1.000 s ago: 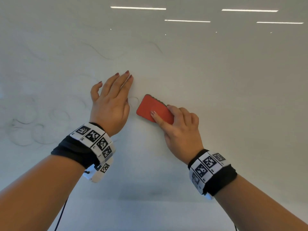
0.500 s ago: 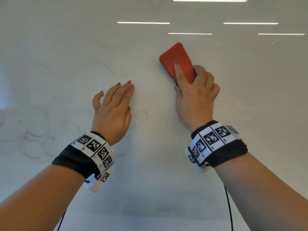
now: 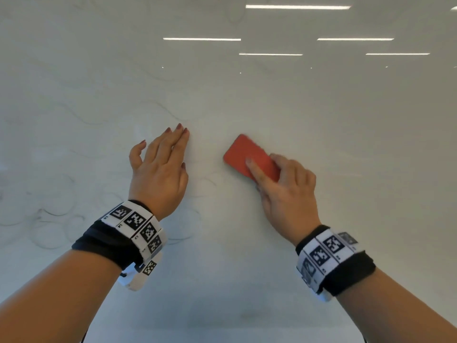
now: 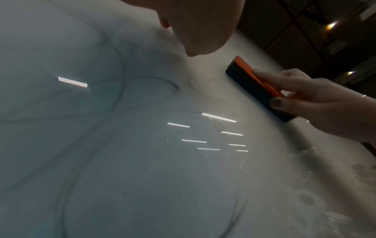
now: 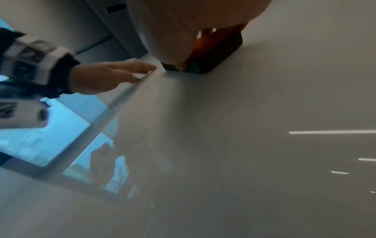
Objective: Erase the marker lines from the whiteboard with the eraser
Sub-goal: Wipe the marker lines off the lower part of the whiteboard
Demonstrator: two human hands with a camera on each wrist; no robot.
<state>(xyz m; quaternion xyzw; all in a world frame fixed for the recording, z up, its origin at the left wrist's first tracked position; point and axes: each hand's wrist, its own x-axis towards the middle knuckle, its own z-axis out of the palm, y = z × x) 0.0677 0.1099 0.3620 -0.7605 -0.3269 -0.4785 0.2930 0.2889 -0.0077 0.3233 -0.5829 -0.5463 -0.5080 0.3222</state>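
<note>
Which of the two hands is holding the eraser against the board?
The right hand: it grips the red eraser and holds it on the whiteboard. The left hand holds nothing, fingers straight against the board.

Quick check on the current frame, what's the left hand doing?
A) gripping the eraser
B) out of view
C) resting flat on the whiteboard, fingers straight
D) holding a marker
C: the left hand lies with straight fingers on the whiteboard and holds nothing, while the right hand grips the red eraser and presses it to the board.
</note>
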